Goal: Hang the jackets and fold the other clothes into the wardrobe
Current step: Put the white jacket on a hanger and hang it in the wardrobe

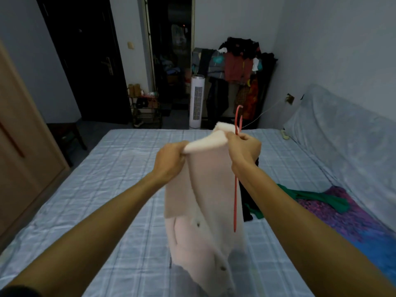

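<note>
The pale pink jacket (203, 211) hangs in the air over the near half of the bed (96, 189), its hem down close to the sheet. Above it, the left hand (171, 159) grips one end of the fleecy collar, fingers (183, 152) curled tight into the cloth. The right hand (244, 146) pinches the other end of the collar together with the red hanger (236, 200). The hanger's hook pokes up above that hand, and one arm runs down outside the cloth.

That shared pinch looks like the weak point. Loosening it to work the hanger into a shoulder could drop either the collar or the hanger onto the bed. The thick pile may also slide off a thin hanger arm, and the hook could snag the fleece.

Further along the bed's right side lie a black garment (246, 209) and a green garment (317, 198), still unfolded.
</note>
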Motion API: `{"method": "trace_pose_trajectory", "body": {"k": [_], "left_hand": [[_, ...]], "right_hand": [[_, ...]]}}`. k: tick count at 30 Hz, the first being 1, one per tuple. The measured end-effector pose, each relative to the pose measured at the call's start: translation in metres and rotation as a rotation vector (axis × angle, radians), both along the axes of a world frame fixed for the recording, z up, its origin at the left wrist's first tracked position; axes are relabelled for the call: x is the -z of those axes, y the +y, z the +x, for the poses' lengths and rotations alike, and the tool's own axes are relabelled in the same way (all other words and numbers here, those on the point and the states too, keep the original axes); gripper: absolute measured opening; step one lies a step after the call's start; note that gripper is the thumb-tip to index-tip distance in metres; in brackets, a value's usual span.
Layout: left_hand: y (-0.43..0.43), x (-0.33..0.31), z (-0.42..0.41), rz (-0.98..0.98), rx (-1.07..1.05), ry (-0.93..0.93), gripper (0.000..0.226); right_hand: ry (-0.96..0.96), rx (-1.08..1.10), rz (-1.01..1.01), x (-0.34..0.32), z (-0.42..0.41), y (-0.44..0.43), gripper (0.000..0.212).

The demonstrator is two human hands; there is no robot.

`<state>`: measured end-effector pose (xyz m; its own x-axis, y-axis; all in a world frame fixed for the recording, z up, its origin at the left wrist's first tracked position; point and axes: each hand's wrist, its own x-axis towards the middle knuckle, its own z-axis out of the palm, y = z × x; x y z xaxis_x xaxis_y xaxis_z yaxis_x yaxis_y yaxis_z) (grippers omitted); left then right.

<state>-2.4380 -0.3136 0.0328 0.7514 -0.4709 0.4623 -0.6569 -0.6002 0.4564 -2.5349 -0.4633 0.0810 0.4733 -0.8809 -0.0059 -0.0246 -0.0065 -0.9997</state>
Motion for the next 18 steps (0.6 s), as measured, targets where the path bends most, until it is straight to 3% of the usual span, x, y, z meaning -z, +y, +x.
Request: {"method": "trace_pose_trajectory", "body": {"k": [6, 10, 15, 18], "left_hand": [[-0.005, -0.086, 0.028, -0.172, 0.134, 0.207, 0.012], [-0.011, -0.116, 0.018, -0.079, 0.347, 0.304, 0.018], [-0.003, -0.128, 0.014, 0.021, 0.369, 0.307, 0.009], [0.012, -0.131, 0.012, 0.078, 0.369, 0.297, 0.01]], "right_hand": [[-0.107, 0.005, -0.31, 0.002, -0.005, -0.016, 0.026], [-0.071, -0.149, -0.519, 0.016, -0.004, -0.01, 0.014], [-0.073, -0.38, -0.646, 0.025, -0.005, -0.01, 0.048], [-0.089, -0.362, -0.761, 0.031, -0.003, -0.009, 0.044]]}}
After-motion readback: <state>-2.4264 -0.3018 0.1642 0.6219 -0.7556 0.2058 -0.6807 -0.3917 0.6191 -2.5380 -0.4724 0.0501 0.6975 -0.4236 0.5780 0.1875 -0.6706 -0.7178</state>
